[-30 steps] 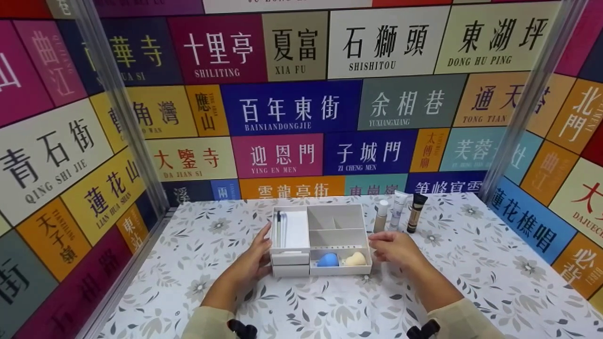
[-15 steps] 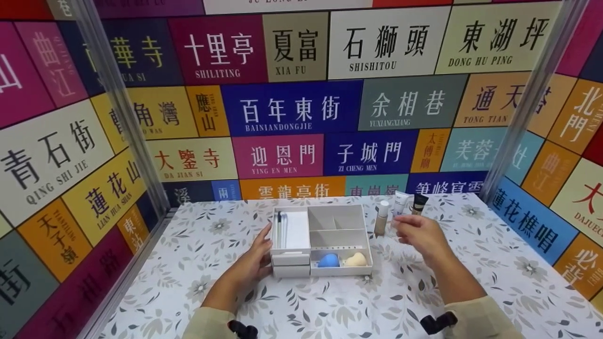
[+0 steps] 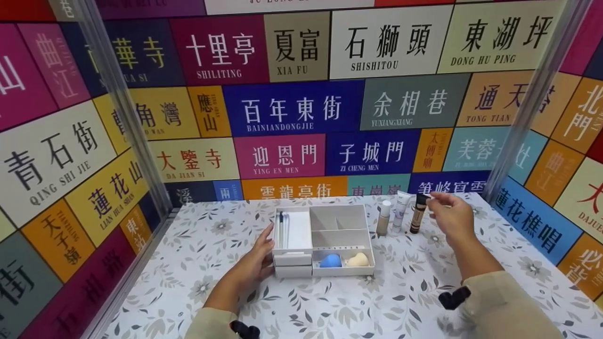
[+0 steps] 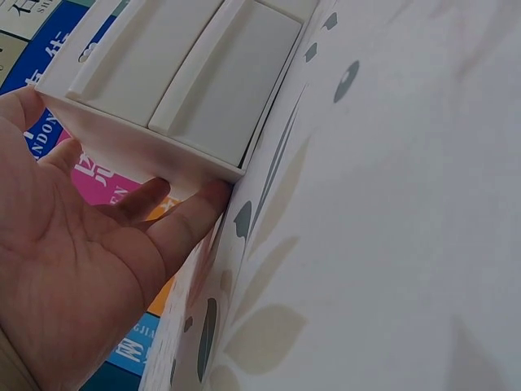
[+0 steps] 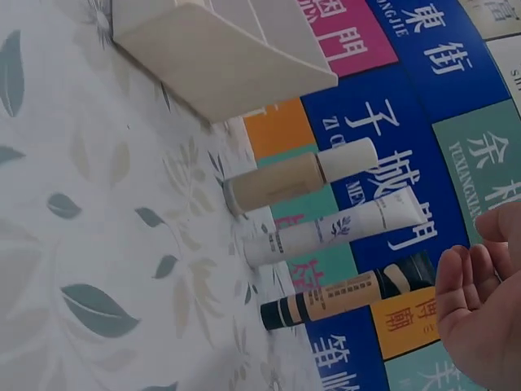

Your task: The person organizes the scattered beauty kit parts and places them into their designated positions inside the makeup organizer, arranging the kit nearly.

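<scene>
A white desktop organizer box (image 3: 337, 218) stands on the table. My left hand (image 3: 249, 263) rests its fingers along the box's left side; the left wrist view shows the fingertips (image 4: 213, 195) by its lower edge, beside two drawers (image 4: 232, 81). To the right of the box stand a foundation bottle (image 3: 383, 222) with a white cap, a white tube (image 3: 400, 212) and a black-and-gold tube (image 3: 417, 217). My right hand (image 3: 454, 219) is at the dark upper end of the black-and-gold tube. Its loosely bent fingers (image 5: 457, 281) appear just apart from the tube in the right wrist view.
Inside the box lie a blue makeup sponge (image 3: 330, 260), a cream sponge (image 3: 358, 259) and slim brush-like sticks (image 3: 281, 230). A leaf-patterned cloth covers the table (image 3: 330, 306). Colourful sign panels (image 3: 292, 106) and metal posts (image 3: 523, 113) enclose the back and sides.
My right hand has left the box's right side and travelled right, past the bottle and white tube, to the black-and-gold tube. The left hand has stayed at the box.
</scene>
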Available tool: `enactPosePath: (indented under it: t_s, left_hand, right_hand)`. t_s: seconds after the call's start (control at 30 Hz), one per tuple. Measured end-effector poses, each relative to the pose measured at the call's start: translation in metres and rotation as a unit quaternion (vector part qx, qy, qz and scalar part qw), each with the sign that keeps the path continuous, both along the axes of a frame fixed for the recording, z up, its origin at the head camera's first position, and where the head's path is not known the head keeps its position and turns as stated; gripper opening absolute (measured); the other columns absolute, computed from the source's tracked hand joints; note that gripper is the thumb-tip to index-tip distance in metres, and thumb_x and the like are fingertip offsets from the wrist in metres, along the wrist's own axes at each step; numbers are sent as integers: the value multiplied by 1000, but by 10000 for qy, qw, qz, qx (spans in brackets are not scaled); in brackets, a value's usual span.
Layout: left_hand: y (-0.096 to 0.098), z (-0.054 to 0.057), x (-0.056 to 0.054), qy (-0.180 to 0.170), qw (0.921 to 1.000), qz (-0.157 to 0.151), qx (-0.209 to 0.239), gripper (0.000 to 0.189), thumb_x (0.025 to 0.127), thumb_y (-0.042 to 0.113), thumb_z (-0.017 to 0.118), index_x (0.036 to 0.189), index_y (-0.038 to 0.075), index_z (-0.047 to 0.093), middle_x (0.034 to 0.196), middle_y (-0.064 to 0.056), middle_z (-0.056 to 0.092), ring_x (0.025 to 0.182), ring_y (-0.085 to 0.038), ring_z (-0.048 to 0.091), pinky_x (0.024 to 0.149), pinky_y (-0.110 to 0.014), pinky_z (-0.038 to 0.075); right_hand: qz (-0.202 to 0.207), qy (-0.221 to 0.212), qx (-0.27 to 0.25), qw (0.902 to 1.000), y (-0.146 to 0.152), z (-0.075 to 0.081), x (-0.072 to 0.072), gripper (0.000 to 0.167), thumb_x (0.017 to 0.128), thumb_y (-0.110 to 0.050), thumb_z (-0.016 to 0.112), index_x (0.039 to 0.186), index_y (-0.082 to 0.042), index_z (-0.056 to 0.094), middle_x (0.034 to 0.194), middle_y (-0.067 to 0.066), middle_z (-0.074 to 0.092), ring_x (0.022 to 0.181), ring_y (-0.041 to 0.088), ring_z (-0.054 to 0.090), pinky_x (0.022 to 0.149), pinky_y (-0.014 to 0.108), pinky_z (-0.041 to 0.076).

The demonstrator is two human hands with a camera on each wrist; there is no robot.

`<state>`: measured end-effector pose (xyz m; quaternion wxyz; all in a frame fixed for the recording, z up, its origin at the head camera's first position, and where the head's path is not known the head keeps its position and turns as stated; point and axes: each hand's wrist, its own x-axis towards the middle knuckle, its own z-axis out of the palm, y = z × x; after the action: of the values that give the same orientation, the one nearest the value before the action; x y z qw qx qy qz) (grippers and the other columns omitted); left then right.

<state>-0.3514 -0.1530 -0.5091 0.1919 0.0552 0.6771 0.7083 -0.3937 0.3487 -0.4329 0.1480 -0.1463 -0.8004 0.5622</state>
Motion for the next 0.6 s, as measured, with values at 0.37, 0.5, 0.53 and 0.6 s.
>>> enactPosePath:
  t_s: [0.37, 0.5, 0.53, 0.6]
  left_hand:
    - [0, 2, 1, -106, 9999, 32, -32, 62, 110, 53, 45, 165, 60, 17, 181, -7, 19, 165, -38, 27, 133, -54, 30]
    - [0, 1, 0, -79, 10000, -1, 6, 62, 111, 52, 44, 165, 60, 16, 181, -7, 18, 165, -38, 27, 133, -55, 30]
    - [0, 1, 0, -52, 10000, -15, 2, 62, 111, 52, 44, 165, 60, 16, 181, -8, 18, 165, -38, 28, 133, -55, 30]
    - [-1, -1, 1, -17, 10000, -25, 0, 62, 111, 53, 44, 165, 59, 15, 181, -9, 20, 164, -37, 32, 132, -56, 31]
  right_hand:
    - [50, -310, 22, 9995, 22, -7, -23, 54, 105, -41, 66, 152, -14, 59, 133, -1, 62, 117, 12, 61, 91, 18, 59]
    - [101, -323, 138, 9993, 23, -16, -28, 56, 104, -35, 68, 153, -11, 57, 143, 9, 62, 120, 18, 62, 89, 20, 58]
    - [129, -341, 152, 9992, 22, -18, -29, 57, 104, -34, 68, 155, -11, 56, 147, 12, 61, 123, 21, 63, 93, 23, 59]
    - [202, -381, 169, 9989, 22, -23, -31, 59, 105, -34, 68, 157, -10, 52, 154, 16, 58, 131, 27, 62, 102, 31, 59]
